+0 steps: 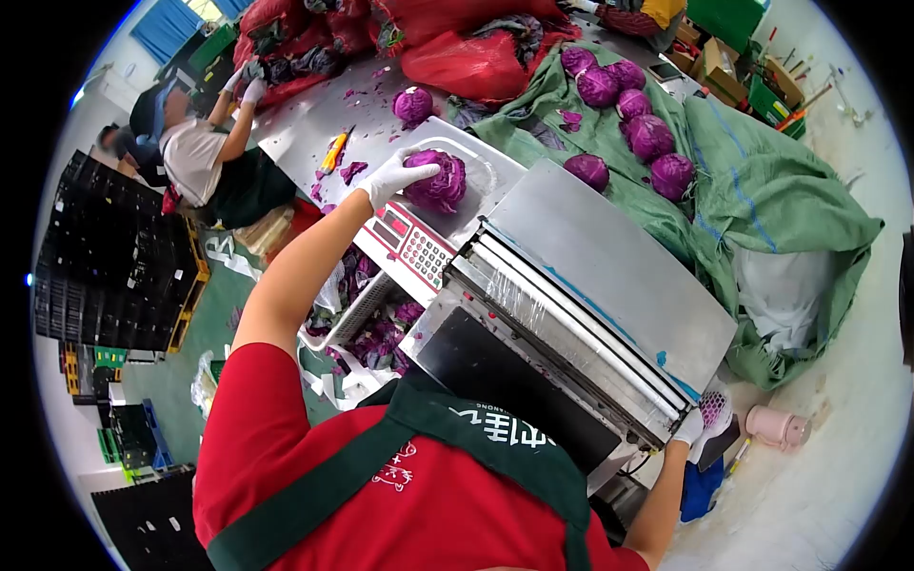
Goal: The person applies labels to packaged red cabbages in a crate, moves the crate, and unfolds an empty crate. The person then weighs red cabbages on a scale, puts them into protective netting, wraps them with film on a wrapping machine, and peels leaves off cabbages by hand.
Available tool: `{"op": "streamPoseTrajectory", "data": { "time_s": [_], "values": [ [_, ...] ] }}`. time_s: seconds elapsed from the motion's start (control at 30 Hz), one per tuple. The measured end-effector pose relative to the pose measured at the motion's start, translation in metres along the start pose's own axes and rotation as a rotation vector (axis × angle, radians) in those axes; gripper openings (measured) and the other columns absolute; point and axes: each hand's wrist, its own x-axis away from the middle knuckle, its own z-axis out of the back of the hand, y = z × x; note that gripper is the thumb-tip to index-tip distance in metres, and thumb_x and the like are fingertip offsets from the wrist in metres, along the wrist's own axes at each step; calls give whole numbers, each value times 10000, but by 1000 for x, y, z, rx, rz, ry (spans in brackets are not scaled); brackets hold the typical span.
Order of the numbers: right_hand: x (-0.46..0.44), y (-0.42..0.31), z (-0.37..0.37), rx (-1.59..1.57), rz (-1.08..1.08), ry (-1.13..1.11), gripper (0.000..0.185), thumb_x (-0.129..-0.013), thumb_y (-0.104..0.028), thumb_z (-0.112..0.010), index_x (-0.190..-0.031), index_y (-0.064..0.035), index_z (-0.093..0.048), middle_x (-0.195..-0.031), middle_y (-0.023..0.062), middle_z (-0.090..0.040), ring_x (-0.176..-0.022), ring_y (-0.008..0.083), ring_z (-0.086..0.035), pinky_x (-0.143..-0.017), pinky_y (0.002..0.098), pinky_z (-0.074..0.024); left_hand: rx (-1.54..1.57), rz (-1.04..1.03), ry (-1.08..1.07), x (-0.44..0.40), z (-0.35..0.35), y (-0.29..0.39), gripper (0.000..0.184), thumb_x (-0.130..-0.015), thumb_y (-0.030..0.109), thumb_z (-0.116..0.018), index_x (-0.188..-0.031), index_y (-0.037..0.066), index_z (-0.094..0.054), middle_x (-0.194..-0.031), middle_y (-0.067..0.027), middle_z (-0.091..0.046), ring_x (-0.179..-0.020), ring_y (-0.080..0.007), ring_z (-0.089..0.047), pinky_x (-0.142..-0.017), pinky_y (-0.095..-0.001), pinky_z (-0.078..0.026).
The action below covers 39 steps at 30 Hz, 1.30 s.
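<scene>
My left hand (400, 177), in a white glove, grips a red cabbage (440, 183) from its left side. That cabbage sits on the flat plate of a weighing scale (484, 143). The scale's keypad panel (411, 243) faces me just below the hand. At the lower right, my gloved right hand (687, 426) is at the end of the film wrapping machine (581, 314), beside a white netted thing with purple showing through (716, 409). Its fingers are mostly hidden, so I cannot tell whether it holds anything.
Several red cabbages (649, 138) lie on a green sack (762, 181). Red net sacks (466, 62) are piled at the back. A yellow-handled knife (334, 152) lies on the metal table. A basket (357, 309) holds purple leaves. Another person (195, 157) works at the left.
</scene>
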Motion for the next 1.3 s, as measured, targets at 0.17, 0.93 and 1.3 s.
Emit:
{"op": "streamPoseTrajectory", "data": {
  "time_s": [0.17,0.93,1.3],
  "values": [
    [66,-57,16,830,973,-39,272,-876,-203,-539,-1006,6,-655,-665,51,-603,-536,200,-551,-529,347,-441,160,-137,-156,-31,22,-47,764,-805,310,-758,-1412,78,-355,-1300,-109,-508,-1132,-227,-559,-914,-397,-517],
    [559,-136,-484,360,356,-855,228,-900,-135,-594,-1110,-46,-578,-778,3,-576,-640,43,-532,-565,176,-425,537,-40,173,49,287,-188,660,-786,160,-761,-1360,42,-456,-1183,-104,-591,-1044,-165,-585,-937,-299,-481],
    [578,5,-832,575,199,-1217,137,-868,-127,-580,-956,-59,-500,-745,20,-523,-531,96,-487,-443,247,-414,716,99,278,55,322,-211,695,-782,68,-749,-1388,31,-411,-1218,-132,-569,-1070,-181,-579,-948,-321,-487]
  ]
}}
